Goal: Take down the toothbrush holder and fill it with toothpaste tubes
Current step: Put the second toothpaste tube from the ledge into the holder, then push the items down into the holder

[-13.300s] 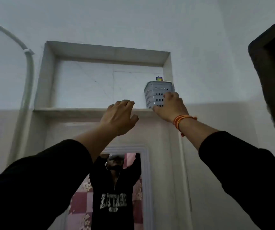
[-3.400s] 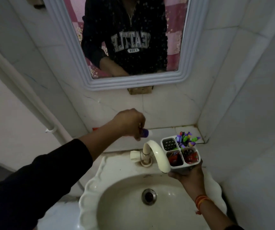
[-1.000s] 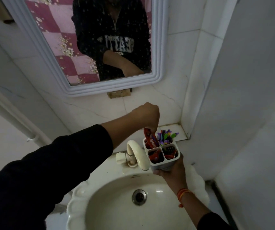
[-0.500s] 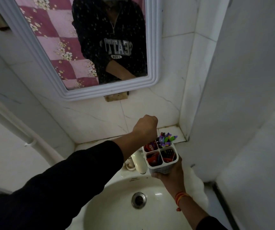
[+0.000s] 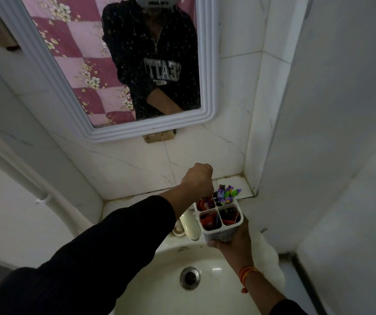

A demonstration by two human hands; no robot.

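Note:
The white four-compartment toothbrush holder [image 5: 224, 233] is held upright over the sink, gripped from below by my right hand [image 5: 234, 243]. Red toothpaste tubes fill three compartments: back left [image 5: 204, 203], front left [image 5: 209, 220] and front right [image 5: 230, 215]. Colourful toothbrush heads [image 5: 228, 193] stick up from the back right compartment. My left hand [image 5: 198, 178] is a closed fist directly over the back left compartment, its fingers curled down onto the top of the red tube there. The fingertips are hidden under the hand.
The white basin [image 5: 207, 298] with its drain [image 5: 190, 278] lies below the holder. A cream tap [image 5: 190, 226] stands just left of it. A tiled ledge [image 5: 232, 181] runs behind, a framed mirror [image 5: 207, 87] hangs above, a wall closes the right side, and a white pipe [image 5: 23, 176] runs down the left.
My left hand has pushed the red tube down into the back left compartment and stays over it. The view has tilted up slightly; the holder stays in my right hand.

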